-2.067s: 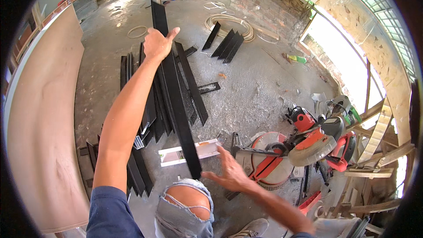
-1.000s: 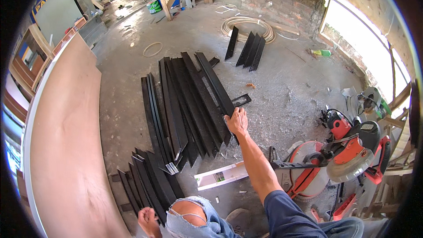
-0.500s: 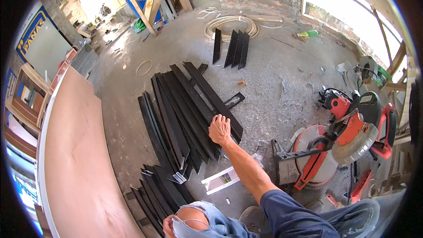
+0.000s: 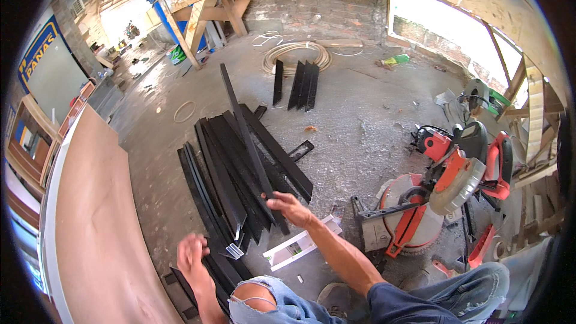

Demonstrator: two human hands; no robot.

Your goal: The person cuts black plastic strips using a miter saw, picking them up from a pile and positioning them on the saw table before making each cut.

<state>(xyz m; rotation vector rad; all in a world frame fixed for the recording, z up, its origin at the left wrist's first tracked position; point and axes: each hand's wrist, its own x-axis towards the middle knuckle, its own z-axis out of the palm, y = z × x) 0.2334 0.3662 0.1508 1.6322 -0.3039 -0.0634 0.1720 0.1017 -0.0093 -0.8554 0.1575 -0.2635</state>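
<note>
- Near the middle of the concrete floor (image 4: 360, 138), the right hand (image 4: 288, 207) is closed around the near end of a long black metal bar (image 4: 243, 135), fingers curled over it and thumb underneath.
- From that grip the bar runs up and away to the far left, its far end lifted clear above the floor; the gripped end sits just over the stack of black bars (image 4: 234, 180).
- The left hand (image 4: 191, 255) is blurred low at the near left, just above the nearest black lengths; whether its fingers are spread or curled I cannot tell, and it shows nothing held.
- A large brown board (image 4: 96, 234) edges the stack on the left, leaving only a narrow strip of floor between them.
- To the right there is bare concrete between the stack and the red and orange mitre saw (image 4: 444, 186), which stands well apart from the held bar.
- Farther off, a smaller group of black bars (image 4: 297, 84) lies beside a coil of pale hose (image 4: 297, 54), with open floor between them and the main stack.
- A white channel piece (image 4: 297, 246) lies just near of the right hand, beside a torn denim knee (image 4: 270, 303).
</note>
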